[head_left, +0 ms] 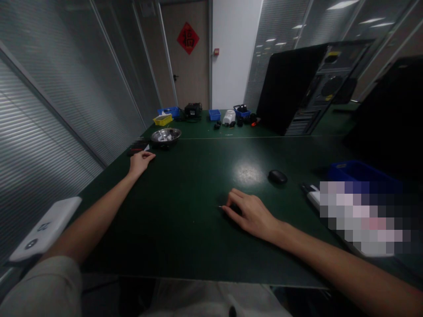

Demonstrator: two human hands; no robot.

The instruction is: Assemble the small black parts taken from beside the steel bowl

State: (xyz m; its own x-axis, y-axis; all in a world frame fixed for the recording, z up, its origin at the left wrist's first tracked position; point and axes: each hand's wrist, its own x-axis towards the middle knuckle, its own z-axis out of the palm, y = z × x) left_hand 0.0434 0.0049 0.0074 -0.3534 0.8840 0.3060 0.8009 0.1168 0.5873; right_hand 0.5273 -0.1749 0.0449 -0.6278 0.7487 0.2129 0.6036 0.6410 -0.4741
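Note:
My left hand (141,161) is closed in a pinch at the left of the green table (185,185), beside a dark item (136,148) and just below a round metal bowl (165,135) that has small pale pieces in it. Whether anything is between its fingertips is too small to tell. Near the middle of the table my right hand (247,212) pinches a tiny, thin, shiny piece (220,207), whose tip shows past the fingertips. A black mouse (277,176) lies up and to the right of this hand.
A white device (46,230) sits by my left forearm. At the right are a blue bin (363,169) and a blurred pale object (360,220). Farther back stand a yellow tray (163,120), a small blue box (214,115), a white container (229,117) and a black computer case (294,88).

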